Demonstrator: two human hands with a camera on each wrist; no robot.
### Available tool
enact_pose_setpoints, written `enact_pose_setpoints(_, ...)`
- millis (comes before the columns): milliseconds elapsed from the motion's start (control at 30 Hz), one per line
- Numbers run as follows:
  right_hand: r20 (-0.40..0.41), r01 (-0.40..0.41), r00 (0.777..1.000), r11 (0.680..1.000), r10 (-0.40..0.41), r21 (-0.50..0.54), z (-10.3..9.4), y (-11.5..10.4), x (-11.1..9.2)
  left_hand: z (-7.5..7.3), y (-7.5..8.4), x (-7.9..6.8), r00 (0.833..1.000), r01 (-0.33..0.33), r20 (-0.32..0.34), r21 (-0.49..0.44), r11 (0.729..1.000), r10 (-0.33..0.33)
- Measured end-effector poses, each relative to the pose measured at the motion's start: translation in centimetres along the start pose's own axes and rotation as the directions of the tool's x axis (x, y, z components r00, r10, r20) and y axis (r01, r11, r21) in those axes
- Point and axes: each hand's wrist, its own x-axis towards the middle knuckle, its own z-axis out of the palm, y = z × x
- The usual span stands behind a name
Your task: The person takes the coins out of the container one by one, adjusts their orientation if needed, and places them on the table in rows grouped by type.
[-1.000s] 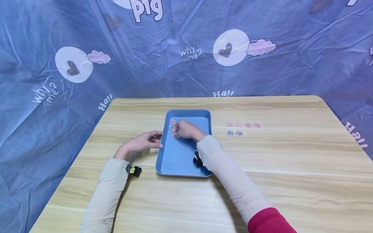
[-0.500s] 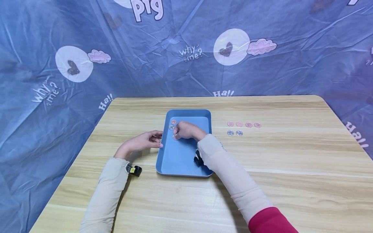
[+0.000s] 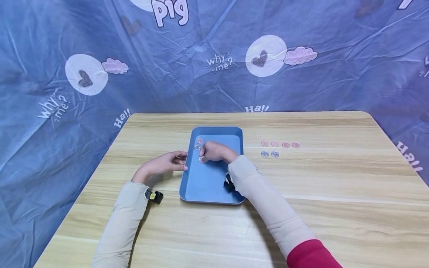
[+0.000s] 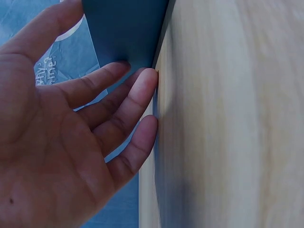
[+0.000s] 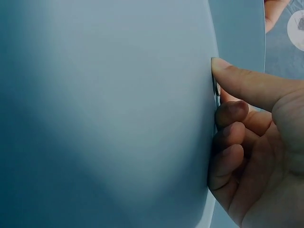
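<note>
My right hand [image 3: 214,151] is inside the blue tray [image 3: 204,186]. Its thumb and curled fingers pinch a silver coin [image 3: 200,159] low against the tray floor, near the left wall. In the right wrist view only a thin dark edge of that coin [image 5: 215,86] shows beneath the thumb. Just beyond it, a second silver coin [image 3: 197,147] and a copper-coloured coin [image 3: 199,141] lie in the tray's far left corner. Outside the tray, my left hand [image 3: 165,163] touches the left wall with loosely extended fingers [image 4: 142,90].
Right of the tray, a row of several copper-coloured coins [image 3: 275,144] lies on the wooden table [image 3: 335,178]. Two silver coins [image 3: 264,153] sit in front of that row. A blue printed cloth [image 3: 187,82] hangs behind the table.
My right hand has shifted slightly toward me along the tray floor, and the pinched silver coin has slid with it, away from the other silver coin. My left hand has stayed put.
</note>
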Motion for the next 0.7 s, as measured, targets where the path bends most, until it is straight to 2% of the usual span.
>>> enact_pose_setpoints(367, -0.001, -0.006, 1.000, 1.000, 0.006, 0.017, 0.06, 0.00, -0.16, -0.01, -0.31, 0.04, 1.000, -0.006, -0.001, 0.001, 1.000, 0.006)
enact_pose_setpoints(700, -0.041, 0.021, 0.999, 1.000, -0.021, -0.008, 0.04, -0.19, -0.44, -0.09, -0.29, 0.00, 1.000, -0.012, 0.002, -0.006, 1.000, 0.012)
